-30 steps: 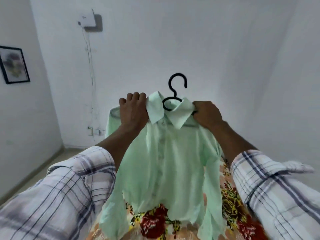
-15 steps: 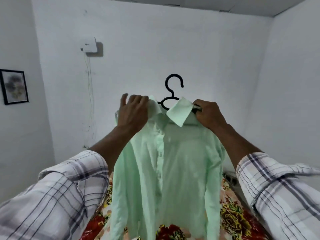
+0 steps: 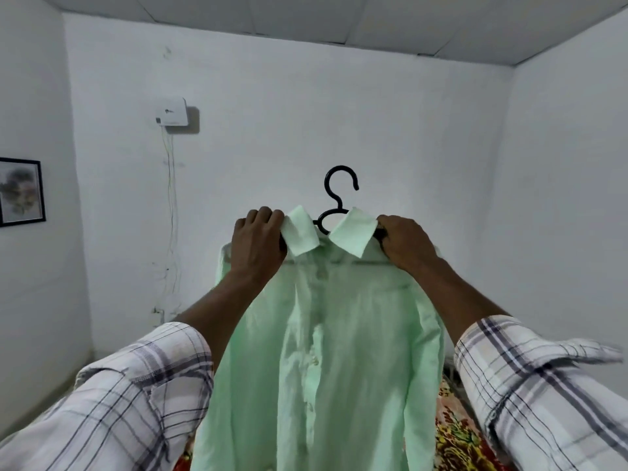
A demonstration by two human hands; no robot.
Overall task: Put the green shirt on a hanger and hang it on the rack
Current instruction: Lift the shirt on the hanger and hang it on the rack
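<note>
Head view, the only view. The green shirt [image 3: 326,334] is on a black hanger [image 3: 334,205] and is held up in front of the white back wall [image 3: 306,124] with both arms stretched forward. Compared with the pictures a second and half a second before, the garment has been lifted: the flowered bedspread [image 3: 455,433] now shows only at the lower right edge, the ceiling [image 3: 373,25] has come into the picture, and the left hand [image 3: 260,244], whose fingers were loosely spread half a second ago, has closed again on the shoulder beside the left collar flap. The right hand [image 3: 406,244] is curled shut on the other shoulder, and a dark bit of the hanger's arm shows at its fingers. The hook stands upright and free above the open collar, between the two hands and touched by neither. The shirt hangs straight down from the two grips, its button band near the middle and its sleeves down the sides; the hem is out of the picture. Judged from this, the first half of the task, getting the shirt onto the hanger, looks done, and the lift reads as the start of carrying it to the rack. No rack can be seen here; only a wall box with trailing wires [image 3: 171,112] and a framed picture [image 3: 21,192] on the left wall.
</note>
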